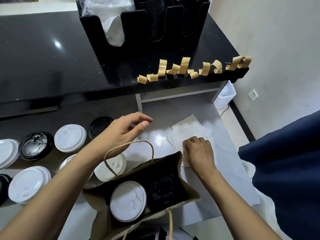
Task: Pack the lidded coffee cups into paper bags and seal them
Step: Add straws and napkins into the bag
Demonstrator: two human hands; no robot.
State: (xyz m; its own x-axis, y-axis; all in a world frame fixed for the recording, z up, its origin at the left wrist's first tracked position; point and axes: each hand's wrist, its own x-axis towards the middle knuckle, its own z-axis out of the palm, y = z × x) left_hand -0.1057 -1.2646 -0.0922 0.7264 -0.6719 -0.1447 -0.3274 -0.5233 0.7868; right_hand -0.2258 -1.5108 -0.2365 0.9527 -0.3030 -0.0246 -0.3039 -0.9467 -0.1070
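Observation:
An open brown paper bag (pixel 174 162) with twine handles stands in front of me. Inside it sit a white-lidded cup (pixel 128 200) and a black-lidded cup (pixel 164 187). My left hand (pixel 123 132) hovers above the counter behind the bag, fingers apart and holding nothing. My right hand (pixel 197 150) rests knuckles-up on flat white paper sheets (pixel 190 129) to the right of the bag; whether its fingers pinch a sheet is hidden. Several more lidded cups, white (pixel 70 140) and black (pixel 36 146), stand at the left.
Several brown tape strips (pixel 183 68) hang from the front edge of the raised black shelf (pixel 43 58). A black cup and lid holder (pixel 143 35) stands on that shelf. A dark blue cloth (pixel 285 161) is at the right. Wall and floor lie beyond.

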